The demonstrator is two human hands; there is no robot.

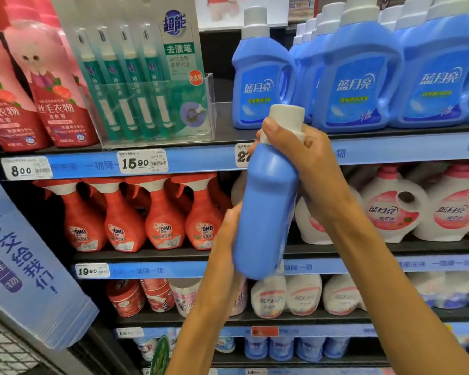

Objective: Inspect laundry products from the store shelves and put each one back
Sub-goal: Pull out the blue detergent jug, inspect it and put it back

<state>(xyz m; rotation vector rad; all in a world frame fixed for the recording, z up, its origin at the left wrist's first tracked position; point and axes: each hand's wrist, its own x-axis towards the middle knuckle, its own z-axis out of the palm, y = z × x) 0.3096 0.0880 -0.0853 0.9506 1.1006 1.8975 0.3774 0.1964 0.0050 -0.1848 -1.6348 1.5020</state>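
Blue plastic detergent bottle with a white screw cap (267,201): it is held up in front of the store shelves, tilted slightly, its plain back or side turned to the head camera so no label can be read. The right hand (295,155) grips it at the neck and shoulder, fingers curled round just under the cap; the fingertips are hidden behind the bottle. The left hand (228,234) holds the lower body from the left, its fingers wrapped out of sight behind the bottle, so only the back of the hand and the wrist show. The two hands are apart, one high and one low on the same bottle.

Behind it, the top shelf (222,131) carries a row of matching blue bottles with labels (358,77), cut off at the right edge. A bare gap in the row lies just above the held cap. To the left stands a clear plastic bin of green stain-remover pens (146,85), then pink pouches (57,85). The next shelf down has orange spray bottles (163,212) and white jugs with pink caps (395,204), partly covered by the right forearm. A price tag (243,155) is half hidden by the bottle. Lower shelves are blurred.
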